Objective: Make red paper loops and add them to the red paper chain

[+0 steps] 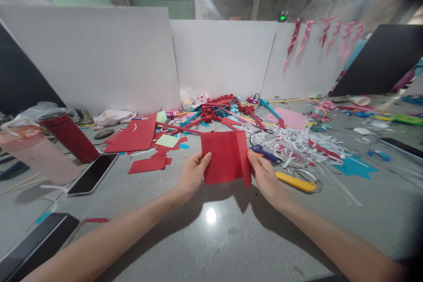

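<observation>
A red sheet of paper (pixel 222 157) is held up above the grey table, with a fold running down near its right edge. My left hand (pixel 193 174) pinches its left edge, thumb in front. At the opposite edge, my right hand (pixel 263 175) grips the folded strip between thumb and fingers. Behind the sheet lies a heap of red and blue paper pieces (pixel 216 108). Just beyond my right hand are scissors with blue handles (pixel 269 154) and a yellow cutter (pixel 295 181).
On the left stand a pink bottle (pixel 39 152) and a red flask (pixel 71 137), beside a phone (pixel 94 174). Red paper sheets (pixel 134 134) lie left of centre. White paper shreds (pixel 297 143) spread to the right. White panels (pixel 224 59) rise behind the table (pixel 198 246).
</observation>
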### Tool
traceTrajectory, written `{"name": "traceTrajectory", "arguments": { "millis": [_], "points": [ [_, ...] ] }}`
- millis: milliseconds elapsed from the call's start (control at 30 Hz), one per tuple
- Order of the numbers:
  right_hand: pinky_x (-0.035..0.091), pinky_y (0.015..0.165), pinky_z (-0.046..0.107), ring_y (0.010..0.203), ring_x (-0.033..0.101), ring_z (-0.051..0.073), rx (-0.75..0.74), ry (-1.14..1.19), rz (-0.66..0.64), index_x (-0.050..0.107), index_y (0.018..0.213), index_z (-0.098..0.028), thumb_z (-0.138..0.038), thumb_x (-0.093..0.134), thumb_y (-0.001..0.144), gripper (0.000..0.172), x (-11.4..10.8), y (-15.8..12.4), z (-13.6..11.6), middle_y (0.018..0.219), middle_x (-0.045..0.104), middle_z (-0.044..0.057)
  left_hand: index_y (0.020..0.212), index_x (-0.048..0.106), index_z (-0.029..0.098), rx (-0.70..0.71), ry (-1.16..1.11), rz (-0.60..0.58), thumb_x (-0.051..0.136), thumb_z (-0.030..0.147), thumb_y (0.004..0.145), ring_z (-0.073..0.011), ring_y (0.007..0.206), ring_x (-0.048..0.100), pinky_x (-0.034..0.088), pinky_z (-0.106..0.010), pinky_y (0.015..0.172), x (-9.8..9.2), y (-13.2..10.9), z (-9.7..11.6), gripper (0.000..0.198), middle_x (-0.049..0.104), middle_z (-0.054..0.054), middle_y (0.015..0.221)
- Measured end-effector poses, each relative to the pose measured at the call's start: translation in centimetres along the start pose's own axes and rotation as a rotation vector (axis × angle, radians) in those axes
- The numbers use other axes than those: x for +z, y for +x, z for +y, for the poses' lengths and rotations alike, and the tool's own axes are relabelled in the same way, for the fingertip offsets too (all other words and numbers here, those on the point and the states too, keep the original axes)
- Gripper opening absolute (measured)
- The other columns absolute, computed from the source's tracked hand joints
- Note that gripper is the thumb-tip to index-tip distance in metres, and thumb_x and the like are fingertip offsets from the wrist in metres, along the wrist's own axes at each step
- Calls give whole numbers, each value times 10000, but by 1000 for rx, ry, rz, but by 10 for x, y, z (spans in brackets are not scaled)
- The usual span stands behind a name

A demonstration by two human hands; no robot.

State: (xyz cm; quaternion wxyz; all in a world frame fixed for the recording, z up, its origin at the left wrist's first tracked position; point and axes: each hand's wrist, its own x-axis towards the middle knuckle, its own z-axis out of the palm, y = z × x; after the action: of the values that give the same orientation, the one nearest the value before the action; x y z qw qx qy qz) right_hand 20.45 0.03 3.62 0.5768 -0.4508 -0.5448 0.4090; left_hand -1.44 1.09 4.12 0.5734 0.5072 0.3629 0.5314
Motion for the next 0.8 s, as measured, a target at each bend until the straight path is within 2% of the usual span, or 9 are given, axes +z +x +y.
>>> {"name": "traceTrajectory", "arguments": {
  "millis": [67,200,333,467,800],
  "points": [
    [526,968,358,1140,659,255,32,75,-65,768,1099,-285,-578,641,919,367,1,-1,0,1137,765,17,1138,744,194,-9,-4,0,731,543,855,-253,903,730,590,-360,779,1,-1,1,450,773,-76,1073],
    [584,840,347,1016,713,246,146,276,-77,768,1076,-284,-554,745,840,360,2,1,-6,1024,789,21,1132,750,200,0,-10,11,741,541,847,-256,920,729,589,-364,787,3,-3,5,443,768,-74,1096],
    [602,777,350,958,734,252,214,374,-122,781,1007,-259,-528,816,774,357,0,3,-16,974,798,37,1121,755,203,10,-49,2,760,540,829,-262,932,730,586,-377,814,3,-2,6,446,770,-77,1090],
    [613,779,357,971,738,261,211,389,-123,789,969,-264,-505,841,754,327,-2,3,-21,999,800,38,1134,750,203,12,-48,-11,749,542,839,-255,930,728,585,-370,819,1,-2,3,450,770,-75,1095],
    [616,859,390,1033,735,273,223,446,-117,798,995,-269,-438,849,773,283,-3,4,-14,1088,790,39,1141,742,195,14,-16,-23,739,547,847,-251,931,721,581,-377,841,2,-4,4,459,765,-76,1101]
  ]
}}
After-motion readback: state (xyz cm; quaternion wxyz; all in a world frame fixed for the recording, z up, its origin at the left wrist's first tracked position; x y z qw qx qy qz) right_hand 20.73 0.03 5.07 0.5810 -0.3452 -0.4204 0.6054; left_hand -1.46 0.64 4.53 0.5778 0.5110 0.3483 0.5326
